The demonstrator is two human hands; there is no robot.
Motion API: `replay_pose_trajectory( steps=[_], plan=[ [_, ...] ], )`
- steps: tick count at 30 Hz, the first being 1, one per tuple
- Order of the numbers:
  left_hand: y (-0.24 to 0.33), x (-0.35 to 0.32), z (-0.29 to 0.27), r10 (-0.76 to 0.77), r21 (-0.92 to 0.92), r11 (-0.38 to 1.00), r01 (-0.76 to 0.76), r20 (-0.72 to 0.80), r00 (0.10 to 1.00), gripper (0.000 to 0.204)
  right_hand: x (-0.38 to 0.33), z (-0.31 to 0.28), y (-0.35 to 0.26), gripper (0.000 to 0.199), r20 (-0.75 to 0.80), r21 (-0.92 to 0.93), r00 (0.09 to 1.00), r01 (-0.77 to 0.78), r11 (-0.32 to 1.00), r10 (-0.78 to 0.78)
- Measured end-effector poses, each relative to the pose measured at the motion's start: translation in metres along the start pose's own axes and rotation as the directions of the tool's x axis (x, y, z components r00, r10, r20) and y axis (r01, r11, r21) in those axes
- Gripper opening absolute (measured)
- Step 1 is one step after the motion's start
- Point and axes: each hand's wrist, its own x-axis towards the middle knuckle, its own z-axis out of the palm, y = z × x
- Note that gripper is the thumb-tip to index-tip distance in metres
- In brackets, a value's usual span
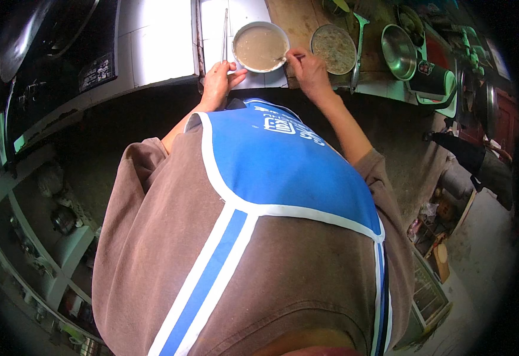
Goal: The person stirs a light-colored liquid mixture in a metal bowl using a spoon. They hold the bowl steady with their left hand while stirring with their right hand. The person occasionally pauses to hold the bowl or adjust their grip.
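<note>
A round bowl (262, 46) of thin, pale beige batter-like liquid stands at the counter's front edge. Beside its lower left rim is my left hand (218, 84), with fingers spread and the tips at the bowl's side. A pair of thin chopsticks (224, 37) runs away from that hand over the white tile; whether the fingers touch them I cannot tell. At the right rim, my right hand (311, 72) is closed in a pinch on a spoon (281, 58), whose end dips into the liquid. Most of its handle is hidden by the fingers.
Right of the bowl, a round dish of grainy pale mixture (333, 50) sits on a wooden board (295, 18). A pale green spatula-like tool (359, 50) lies next to it. Farther right stand a steel bowl (398, 52) and a dark box-shaped item (431, 82). White tiles (152, 44) extend left.
</note>
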Motion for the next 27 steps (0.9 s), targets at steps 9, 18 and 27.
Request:
replay_pose_trajectory(
  steps=[9,18,27],
  plan=[
    [0.003,-0.002,0.002,-0.009,0.000,1.000,0.009,0.009,1.000,0.024,-0.003,0.009,-0.018,0.018,0.035,0.114,0.993,-0.113,0.987,0.109],
    [0.000,-0.001,0.000,0.004,0.004,1.000,-0.004,0.016,1.000,0.025,0.039,-0.007,0.000,0.019,0.049,-0.133,0.998,0.055,0.990,-0.049],
    [0.001,-0.001,0.002,-0.006,0.003,1.000,0.006,-0.008,1.000,0.023,0.004,0.006,-0.021,0.021,0.015,-0.125,0.996,-0.081,0.989,0.083]
  ],
)
